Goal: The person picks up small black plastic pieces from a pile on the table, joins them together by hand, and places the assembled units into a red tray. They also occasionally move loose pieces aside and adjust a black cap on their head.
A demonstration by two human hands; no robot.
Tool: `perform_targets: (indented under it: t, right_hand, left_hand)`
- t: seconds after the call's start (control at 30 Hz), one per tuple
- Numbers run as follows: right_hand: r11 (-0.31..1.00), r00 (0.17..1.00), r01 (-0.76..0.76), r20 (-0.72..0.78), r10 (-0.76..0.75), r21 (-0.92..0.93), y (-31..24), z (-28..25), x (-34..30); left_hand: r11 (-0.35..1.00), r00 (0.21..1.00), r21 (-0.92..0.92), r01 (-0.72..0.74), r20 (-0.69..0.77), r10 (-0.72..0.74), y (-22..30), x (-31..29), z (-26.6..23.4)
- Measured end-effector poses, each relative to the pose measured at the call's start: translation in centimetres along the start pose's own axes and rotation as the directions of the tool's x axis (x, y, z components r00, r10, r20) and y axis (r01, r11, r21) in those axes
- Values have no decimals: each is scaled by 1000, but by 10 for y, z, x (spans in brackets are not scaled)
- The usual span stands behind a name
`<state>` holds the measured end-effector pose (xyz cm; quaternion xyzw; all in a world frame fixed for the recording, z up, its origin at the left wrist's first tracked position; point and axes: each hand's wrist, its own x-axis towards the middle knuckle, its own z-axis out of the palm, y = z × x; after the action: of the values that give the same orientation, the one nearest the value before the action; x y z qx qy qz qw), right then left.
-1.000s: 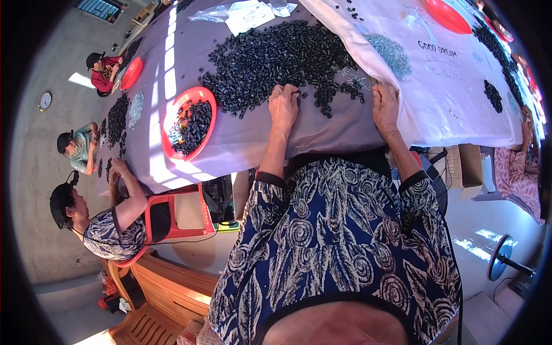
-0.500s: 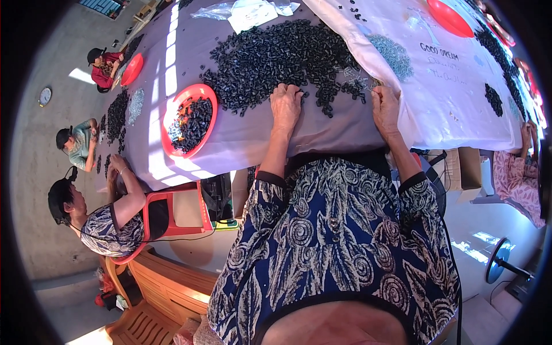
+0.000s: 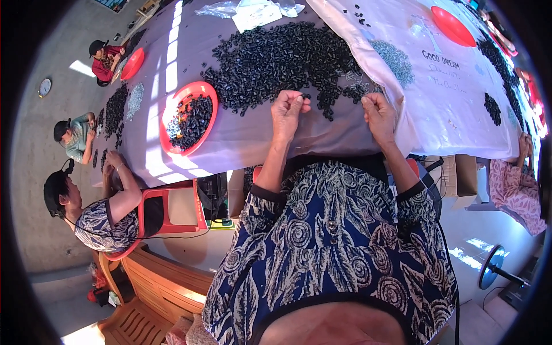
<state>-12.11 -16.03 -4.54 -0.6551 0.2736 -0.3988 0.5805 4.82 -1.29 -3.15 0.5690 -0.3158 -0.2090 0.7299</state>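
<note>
Two bare hands meet the work at the near edge of a grey-lilac tablecloth, just above the middle of the frame. The left hand has its thumb and fingers drawn together; a small black piece shows right at its fingertips, but I cannot tell whether it is gripped or lies behind them. The right hand is curled, thumb against forefinger, well apart from the left; whether anything is pinched there I cannot tell.

Just beyond the hands, a wide heap of black pieces fills the upper middle of the frame. Thin clear pieces lie scattered at its right edge, and a bluish-clear pile sits farther right on a pale printed cloth.

Left of the hands, a red bowl holds more black pieces. A clear plastic bag and white paper lie at the top of the frame, and another red dish at upper right.

Three co-workers sit along the left side, the nearest in a patterned top on a red chair. A wall clock hangs at upper left; a wooden bench stands at lower left.
</note>
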Motion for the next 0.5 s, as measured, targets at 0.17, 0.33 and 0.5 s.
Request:
perform_targets:
  t: [0.17,0.33,0.5]
  right_hand:
    - [888,969,-190,223,103,418,-47,15,-18]
    - [900,959,-147,284,27,411,-75,17,-32]
    - [932,942,-122,336,0,341,-75,18,-34]
  left_hand:
    - [860,936,-422,285,316,-155,34,-19,31]
    - [833,893,-410,372,403,-201,51,-35,48]
    - [881,896,-325,343,396,-203,54,-41,46]
